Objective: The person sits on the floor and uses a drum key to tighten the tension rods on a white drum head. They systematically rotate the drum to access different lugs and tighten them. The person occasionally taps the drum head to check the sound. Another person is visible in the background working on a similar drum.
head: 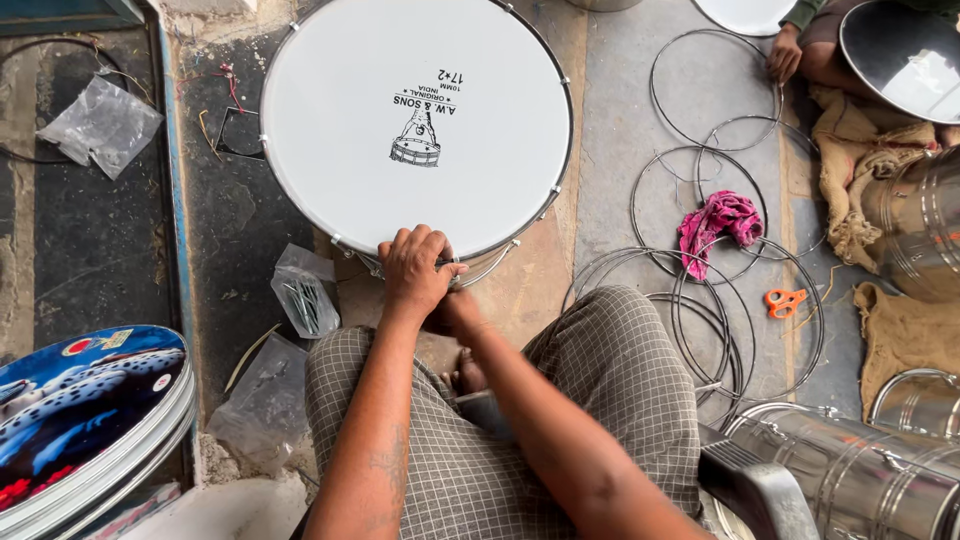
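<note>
A big round drum with a white head point(415, 125) lies flat on the floor in front of me, a dark rim and metal tension hooks around it. My left hand point(415, 270) is closed over a hook or rod at the drum's near edge. My right hand point(455, 310) sits just under the left one, mostly hidden by it, and what it holds I cannot see. My legs in checked cloth point(600, 380) are folded below.
Several thin wire hoops point(700, 290) lie on the floor at right with a pink rag point(718, 222) and orange scissors point(785, 300). Shiny metal drum shells point(860, 470) stand at lower right. Another person's hand point(785, 52) is at upper right. Plastic bags point(300, 295) and printed drum heads point(90, 420) lie at left.
</note>
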